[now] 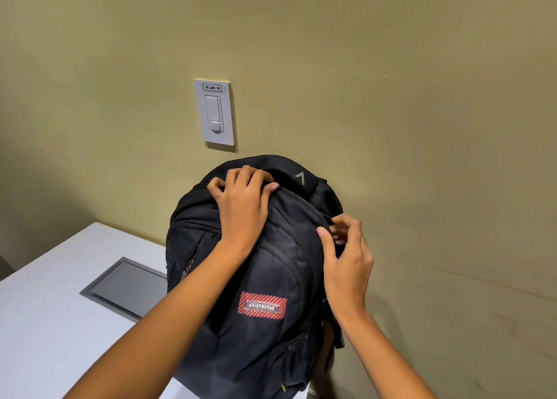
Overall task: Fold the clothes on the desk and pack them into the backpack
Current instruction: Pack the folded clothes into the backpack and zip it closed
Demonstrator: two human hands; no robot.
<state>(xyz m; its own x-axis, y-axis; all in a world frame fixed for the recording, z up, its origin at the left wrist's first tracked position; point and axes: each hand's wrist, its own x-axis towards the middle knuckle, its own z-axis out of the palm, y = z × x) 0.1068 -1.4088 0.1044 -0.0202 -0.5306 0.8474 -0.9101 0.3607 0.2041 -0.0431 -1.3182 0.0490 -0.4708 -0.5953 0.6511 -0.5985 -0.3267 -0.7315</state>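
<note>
Right now my left hand (241,199) is clamped over the top of the black fabric backpack (256,278), fingers curled down into the cloth near its carry handle, so it is gripping the bag itself. My right hand (346,260) sits at the bag's upper right edge with thumb and forefinger drawn close together; whether they actually pinch a zipper pull I cannot tell, since anything between them is lost against the dark fabric. The backpack stands upright on the white desk (60,308), its back against the olive-painted wall (422,97), with a red striped logo patch (261,305) facing me; the lettering on it is hard to read. The bag's lower end is cut off by the bottom of the view, and its right side hangs past where I can see any desk under it. No clothes show anywhere; if any are inside, the closed-looking fabric hides them. A grey recessed panel (126,287) set flush in the desk lies to the left, partly covered by the bag and my left forearm. Above the bag, a grey wall switch plate (214,115) carries a small label too tiny to read with certainty.
</note>
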